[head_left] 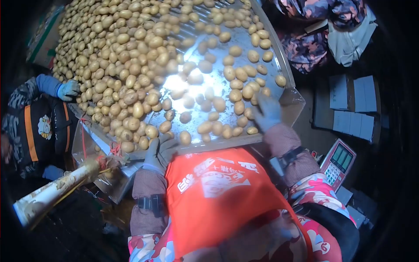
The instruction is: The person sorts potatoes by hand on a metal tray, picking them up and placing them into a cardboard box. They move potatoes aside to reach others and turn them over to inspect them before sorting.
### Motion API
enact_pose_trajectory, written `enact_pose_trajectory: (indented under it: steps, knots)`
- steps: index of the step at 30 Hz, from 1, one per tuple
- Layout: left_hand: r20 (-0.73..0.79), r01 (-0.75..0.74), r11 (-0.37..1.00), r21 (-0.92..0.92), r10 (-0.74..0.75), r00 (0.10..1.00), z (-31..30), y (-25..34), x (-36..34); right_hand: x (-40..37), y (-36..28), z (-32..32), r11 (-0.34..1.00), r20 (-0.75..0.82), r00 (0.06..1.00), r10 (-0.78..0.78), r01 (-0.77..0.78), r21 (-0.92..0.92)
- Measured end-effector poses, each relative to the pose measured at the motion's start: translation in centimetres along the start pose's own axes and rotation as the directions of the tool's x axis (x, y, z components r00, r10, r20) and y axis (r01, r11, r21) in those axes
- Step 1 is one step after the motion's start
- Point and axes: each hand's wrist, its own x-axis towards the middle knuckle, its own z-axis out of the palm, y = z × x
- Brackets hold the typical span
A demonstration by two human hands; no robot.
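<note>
Potatoes lie heaped on the left of a metal sorting table, with looser ones spread over its shiny right part. My left hand, in a grey glove, rests at the table's near edge beside a few potatoes, its fingers apart and holding nothing visible. Toward the right corner, my gloved right hand reaches over the rim, fingers extended against a small group of potatoes. Its fingertips are partly blurred, and no potato shows clearly gripped in it.
Another person's gloved hand touches the heap at the left. A cardboard tube juts out at lower left. On the right are white boxes and a scale display. Someone in camouflage clothing is at upper right.
</note>
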Motion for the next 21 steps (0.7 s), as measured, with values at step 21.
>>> enact_pose_trajectory:
  steps: [21]
  knots:
    - [-0.156,0.12,0.919,0.377,-0.065,0.986,4.8,1.0,0.9,0.0,2.5,1.1,0.977,0.054,0.989,-0.136,0.143,-0.161]
